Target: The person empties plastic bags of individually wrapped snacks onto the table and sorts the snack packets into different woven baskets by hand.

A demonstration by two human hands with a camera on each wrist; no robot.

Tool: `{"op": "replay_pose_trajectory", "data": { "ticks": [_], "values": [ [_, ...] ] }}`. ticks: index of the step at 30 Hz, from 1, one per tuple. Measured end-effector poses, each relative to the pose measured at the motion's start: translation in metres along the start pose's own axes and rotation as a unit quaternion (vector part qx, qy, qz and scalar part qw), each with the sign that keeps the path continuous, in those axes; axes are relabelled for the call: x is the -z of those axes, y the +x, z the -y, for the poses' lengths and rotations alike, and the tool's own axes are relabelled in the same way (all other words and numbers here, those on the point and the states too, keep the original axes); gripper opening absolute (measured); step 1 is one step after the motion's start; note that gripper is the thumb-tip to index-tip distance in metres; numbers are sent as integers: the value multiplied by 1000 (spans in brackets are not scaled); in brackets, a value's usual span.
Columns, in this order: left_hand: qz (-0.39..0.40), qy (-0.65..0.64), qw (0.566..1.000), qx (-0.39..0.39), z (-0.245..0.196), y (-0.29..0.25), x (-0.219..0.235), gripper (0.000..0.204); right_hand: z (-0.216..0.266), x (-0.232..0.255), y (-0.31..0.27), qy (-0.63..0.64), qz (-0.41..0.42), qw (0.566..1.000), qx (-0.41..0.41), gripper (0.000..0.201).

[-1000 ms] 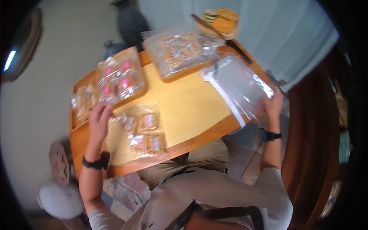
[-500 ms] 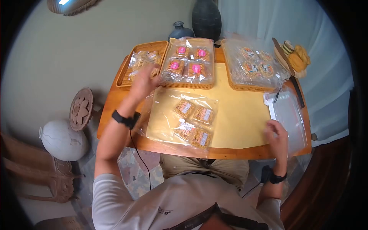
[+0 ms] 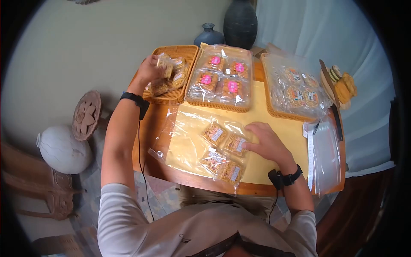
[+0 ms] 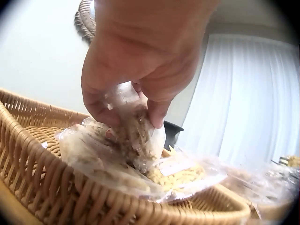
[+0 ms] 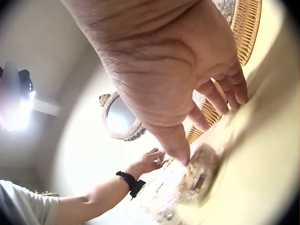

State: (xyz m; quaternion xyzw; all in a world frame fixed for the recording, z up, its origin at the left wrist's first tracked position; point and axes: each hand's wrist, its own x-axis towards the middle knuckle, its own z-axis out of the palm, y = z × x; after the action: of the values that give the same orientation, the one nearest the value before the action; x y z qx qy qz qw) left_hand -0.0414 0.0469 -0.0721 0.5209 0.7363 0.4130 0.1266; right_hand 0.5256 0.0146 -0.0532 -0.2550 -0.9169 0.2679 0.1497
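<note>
Over the left wicker basket [image 3: 177,50], my left hand [image 3: 148,70] pinches a small clear snack packet [image 3: 165,65] between thumb and fingers. Other such packets [image 4: 103,161] lie beneath it in the left wrist view. On the yellow sheet lies a large clear plastic bag [image 3: 184,128] with several labelled snack packets [image 3: 214,133] in it. My right hand [image 3: 269,142] is at the bag's right side, fingers spread and loosely bent. In the right wrist view its thumb comes right to the edge of a packet [image 5: 201,171], and its other fingertips are near the yellow surface.
A middle basket [image 3: 218,104] holds a bag of pink-labelled packets [image 3: 206,80]. The right basket [image 3: 282,115] holds more bagged packets. Flat clear bags [image 3: 325,154] lie at the table's right edge, near a dark strip [image 3: 336,122]. Dark vases [image 3: 240,25] stand behind.
My left hand has gone further into the left basket and now pinches a packet. My right hand has moved left, from beside the flat bags to the large bag's right side.
</note>
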Motion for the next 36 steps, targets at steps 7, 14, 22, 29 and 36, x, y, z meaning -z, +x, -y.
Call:
{"op": "replay_pose_trajectory", "data": {
  "ticks": [7,14,22,29,36],
  "values": [
    [-5,150,987,61,-31,-15,12,61,-6,-5,6,35,2,996,-87,66],
    [-39,320,937,-132,-107,-85,21,40,-11,-8,13,100,-2,984,-148,46],
    [288,230,930,8,-139,-183,16,37,-7,-14,10,172,4,980,-102,24],
    [280,-209,924,156,-106,-232,-2,24,-1,-34,11,343,-59,926,-148,23],
    [348,-38,936,32,-137,-283,16,40,-3,-25,16,337,92,921,-175,22]
  ]
}}
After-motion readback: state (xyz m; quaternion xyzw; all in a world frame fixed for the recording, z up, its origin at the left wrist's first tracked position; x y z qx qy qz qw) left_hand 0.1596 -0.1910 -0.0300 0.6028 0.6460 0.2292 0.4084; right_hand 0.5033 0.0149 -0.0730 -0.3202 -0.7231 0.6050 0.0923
